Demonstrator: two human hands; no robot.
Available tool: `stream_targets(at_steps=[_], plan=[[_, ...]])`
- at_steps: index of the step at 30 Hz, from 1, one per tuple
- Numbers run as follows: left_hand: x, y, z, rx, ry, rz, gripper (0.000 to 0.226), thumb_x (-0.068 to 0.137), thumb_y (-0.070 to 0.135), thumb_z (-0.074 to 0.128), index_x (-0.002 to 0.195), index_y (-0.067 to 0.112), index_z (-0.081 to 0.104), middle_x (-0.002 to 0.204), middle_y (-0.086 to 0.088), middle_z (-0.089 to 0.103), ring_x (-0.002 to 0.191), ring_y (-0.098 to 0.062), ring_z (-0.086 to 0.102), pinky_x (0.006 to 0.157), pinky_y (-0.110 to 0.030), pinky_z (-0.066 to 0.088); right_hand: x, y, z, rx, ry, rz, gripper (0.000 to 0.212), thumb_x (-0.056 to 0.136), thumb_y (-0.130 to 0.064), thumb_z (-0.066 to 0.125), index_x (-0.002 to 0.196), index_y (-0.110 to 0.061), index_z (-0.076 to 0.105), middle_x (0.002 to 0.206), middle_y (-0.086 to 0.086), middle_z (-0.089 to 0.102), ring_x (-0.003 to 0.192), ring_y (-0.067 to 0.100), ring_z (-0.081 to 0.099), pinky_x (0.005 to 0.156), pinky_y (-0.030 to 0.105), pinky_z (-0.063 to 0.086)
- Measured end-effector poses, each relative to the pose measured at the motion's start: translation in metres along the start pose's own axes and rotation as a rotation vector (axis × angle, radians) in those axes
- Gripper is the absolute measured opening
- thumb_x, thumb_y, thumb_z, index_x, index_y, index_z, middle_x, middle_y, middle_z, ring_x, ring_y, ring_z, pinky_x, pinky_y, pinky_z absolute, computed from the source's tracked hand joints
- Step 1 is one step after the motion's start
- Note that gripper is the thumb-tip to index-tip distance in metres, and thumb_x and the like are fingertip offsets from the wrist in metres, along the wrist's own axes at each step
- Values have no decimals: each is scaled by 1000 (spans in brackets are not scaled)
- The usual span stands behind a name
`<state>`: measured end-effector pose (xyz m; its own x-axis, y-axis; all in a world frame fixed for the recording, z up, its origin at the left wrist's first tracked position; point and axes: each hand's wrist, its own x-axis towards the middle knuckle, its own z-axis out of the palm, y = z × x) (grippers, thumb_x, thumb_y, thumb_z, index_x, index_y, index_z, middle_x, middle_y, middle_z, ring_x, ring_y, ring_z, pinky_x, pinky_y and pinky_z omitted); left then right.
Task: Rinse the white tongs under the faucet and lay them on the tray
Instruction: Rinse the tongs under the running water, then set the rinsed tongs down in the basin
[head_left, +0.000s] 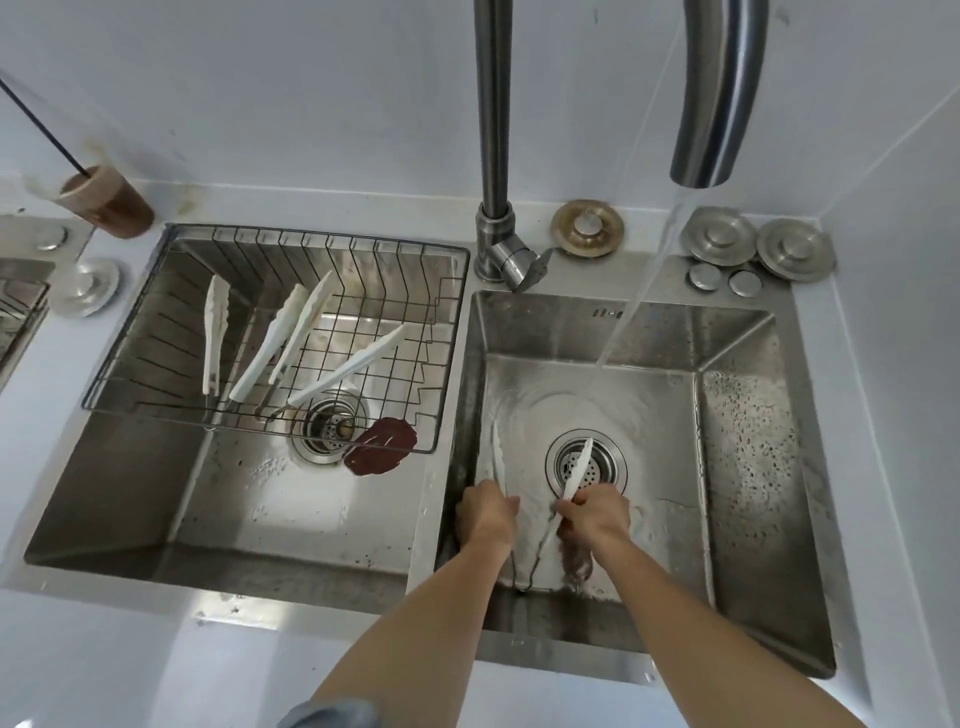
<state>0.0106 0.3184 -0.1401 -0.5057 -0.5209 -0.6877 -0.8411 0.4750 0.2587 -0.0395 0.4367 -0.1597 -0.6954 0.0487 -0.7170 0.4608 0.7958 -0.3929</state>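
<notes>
A pair of white tongs (575, 470) lies spread wide in the right sink basin (748, 467), low over the drain. My left hand (485, 512) grips its left arm and my right hand (595, 512) grips its right arm. Its metal hinge end points toward me between my wrists. A dark brown cloth or scrubber (574, 564) shows under my right hand. Water pours from the faucet spout (714, 104) into the back of the basin, beyond the tongs. The wire tray (447, 332) over the left sink holds three more white tongs (283, 348).
A dark red scrubbing pad (382, 447) lies at the wire tray's near right corner. Metal sink stoppers (587, 228) line the ledge behind the right basin. A brown cup (106, 205) with a stick stands at the back left. The faucet column (493, 130) rises between the basins.
</notes>
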Motion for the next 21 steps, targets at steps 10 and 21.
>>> stream_targets(at_steps=[10,21], plan=[[-38,31,-57,216,158,343,29,95,25,39,100,8,62,100,-12,66,91,-30,64,72,-35,49,-55,-48,-38,-463,172,-419,26,88,-26,46,92,-9,66,99,12,67,92,29,61,70,31,47],[-61,10,-152,327,579,635,28,94,25,41,110,11,60,112,-6,63,112,-27,51,91,-39,39,-112,-125,-70,-612,405,-877,30,93,-28,42,110,-13,60,110,6,64,106,24,54,88,37,41]])
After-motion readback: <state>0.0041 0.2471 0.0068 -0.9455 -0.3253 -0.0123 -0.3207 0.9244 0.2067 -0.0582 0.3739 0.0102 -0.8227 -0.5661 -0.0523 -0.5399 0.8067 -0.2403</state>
